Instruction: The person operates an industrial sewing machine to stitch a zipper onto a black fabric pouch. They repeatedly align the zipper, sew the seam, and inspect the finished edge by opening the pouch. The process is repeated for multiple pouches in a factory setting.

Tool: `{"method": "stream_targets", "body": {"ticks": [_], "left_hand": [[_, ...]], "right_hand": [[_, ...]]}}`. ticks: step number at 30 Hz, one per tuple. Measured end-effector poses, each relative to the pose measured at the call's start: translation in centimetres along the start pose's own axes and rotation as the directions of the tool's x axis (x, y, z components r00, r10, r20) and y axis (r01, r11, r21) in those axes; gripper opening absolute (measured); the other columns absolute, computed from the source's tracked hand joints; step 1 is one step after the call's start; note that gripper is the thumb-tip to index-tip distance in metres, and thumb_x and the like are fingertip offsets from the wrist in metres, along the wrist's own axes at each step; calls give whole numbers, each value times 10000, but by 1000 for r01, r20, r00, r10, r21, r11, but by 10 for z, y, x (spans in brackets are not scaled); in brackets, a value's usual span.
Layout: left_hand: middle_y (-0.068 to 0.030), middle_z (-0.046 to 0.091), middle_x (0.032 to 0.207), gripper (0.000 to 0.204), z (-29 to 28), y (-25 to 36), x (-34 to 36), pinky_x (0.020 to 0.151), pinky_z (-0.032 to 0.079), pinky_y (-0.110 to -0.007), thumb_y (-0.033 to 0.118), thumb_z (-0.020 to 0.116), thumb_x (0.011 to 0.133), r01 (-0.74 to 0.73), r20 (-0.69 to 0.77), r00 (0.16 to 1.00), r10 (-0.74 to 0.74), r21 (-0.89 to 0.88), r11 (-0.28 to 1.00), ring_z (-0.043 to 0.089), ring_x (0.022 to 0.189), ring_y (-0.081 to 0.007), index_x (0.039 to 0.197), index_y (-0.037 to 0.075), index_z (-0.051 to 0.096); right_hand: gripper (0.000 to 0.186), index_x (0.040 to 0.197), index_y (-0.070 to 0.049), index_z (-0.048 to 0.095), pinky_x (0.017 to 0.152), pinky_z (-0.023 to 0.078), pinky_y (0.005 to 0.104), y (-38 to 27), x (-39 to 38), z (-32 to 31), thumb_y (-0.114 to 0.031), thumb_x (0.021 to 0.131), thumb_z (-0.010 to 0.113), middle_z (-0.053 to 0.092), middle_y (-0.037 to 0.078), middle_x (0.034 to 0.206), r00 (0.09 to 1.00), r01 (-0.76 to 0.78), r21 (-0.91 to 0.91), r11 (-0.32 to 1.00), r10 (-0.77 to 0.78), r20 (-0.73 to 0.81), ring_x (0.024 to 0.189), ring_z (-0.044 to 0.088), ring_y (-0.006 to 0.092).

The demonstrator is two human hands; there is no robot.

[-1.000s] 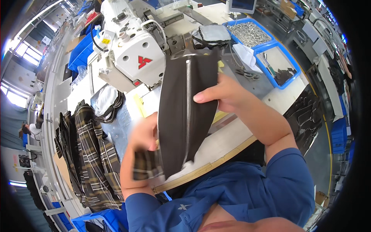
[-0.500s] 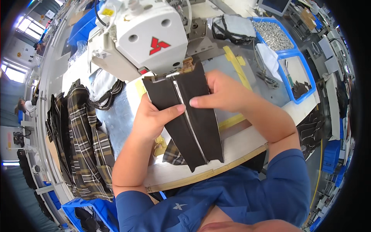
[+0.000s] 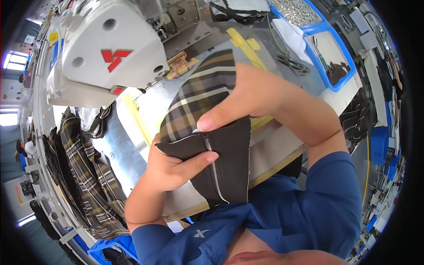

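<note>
My left hand (image 3: 172, 170) is closed on the lower left of a black fabric panel (image 3: 232, 168), its thumb beside the silver zipper (image 3: 214, 176) that runs down the middle. My right hand (image 3: 240, 95) grips the upper right, its thumb pressed just above the zipper's top. A curved plaid fabric piece (image 3: 198, 84) shows above the black panel, held with it. Both hands are over the metal worktop, below and right of a white industrial sewing machine (image 3: 92, 39).
Plaid fabric pieces (image 3: 84, 172) lie piled at left, near a dark bundle (image 3: 99, 121). Blue trays of metal parts (image 3: 296, 11) and tools (image 3: 324, 62) sit at back right, beside a white cloth (image 3: 289, 37). Yellow tape (image 3: 240, 44) marks the worktop. The table edge (image 3: 276, 165) runs before me.
The black panel's top has come down toward me, revealing the plaid piece above it. My right thumb has shifted to the zipper's top, and my left hand is lower. The view has shifted.
</note>
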State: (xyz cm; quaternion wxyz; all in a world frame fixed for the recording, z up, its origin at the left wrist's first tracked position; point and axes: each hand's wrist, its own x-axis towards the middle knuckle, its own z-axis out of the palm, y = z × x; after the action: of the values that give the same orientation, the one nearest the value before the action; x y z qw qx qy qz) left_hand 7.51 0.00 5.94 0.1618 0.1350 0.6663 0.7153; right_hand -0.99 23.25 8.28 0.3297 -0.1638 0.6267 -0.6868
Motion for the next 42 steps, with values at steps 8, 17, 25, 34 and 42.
{"method": "stream_targets", "body": {"ticks": [8,17,25,34,42], "left_hand": [[-81,769,974,306,1,-1,1,778,571,-334,28,862,880,-151,17,988,151,259,954,729,866,-181,1149,-15,723],[-73,767,906,240,3,-2,-3,724,565,-324,119,917,861,-143,-12,988,153,287,947,712,771,-193,1009,3,767],[-145,794,1029,334,1,1,-8,824,592,-345,69,911,824,-252,8,953,302,572,781,766,896,-253,1099,-37,752],[-89,545,1254,497,-20,-20,-26,956,501,-420,128,822,877,-339,158,530,833,940,38,590,1092,-300,1323,155,603],[82,706,898,226,-4,-8,-15,842,371,-323,157,770,716,-400,492,457,741,858,-323,590,951,-139,921,209,849]], "right_hand": [[376,1102,-5,756,587,456,271,3,2,4,-157,791,905,750,60,905,999,19,145,989,-23,30,724,635,99],[417,963,35,773,620,483,303,-4,0,8,-305,772,919,741,78,832,999,20,-89,996,-23,-31,706,642,148],[476,907,15,775,721,525,356,10,0,4,-413,761,925,733,95,778,999,23,-243,970,-14,39,750,665,189],[519,1213,-29,712,882,559,363,-2,-13,25,-303,827,924,765,109,1093,963,256,-328,909,-268,7,982,700,217],[460,1220,-31,703,851,559,372,2,-9,23,-228,844,881,761,127,1084,972,217,-442,870,-235,15,954,701,227]]}}
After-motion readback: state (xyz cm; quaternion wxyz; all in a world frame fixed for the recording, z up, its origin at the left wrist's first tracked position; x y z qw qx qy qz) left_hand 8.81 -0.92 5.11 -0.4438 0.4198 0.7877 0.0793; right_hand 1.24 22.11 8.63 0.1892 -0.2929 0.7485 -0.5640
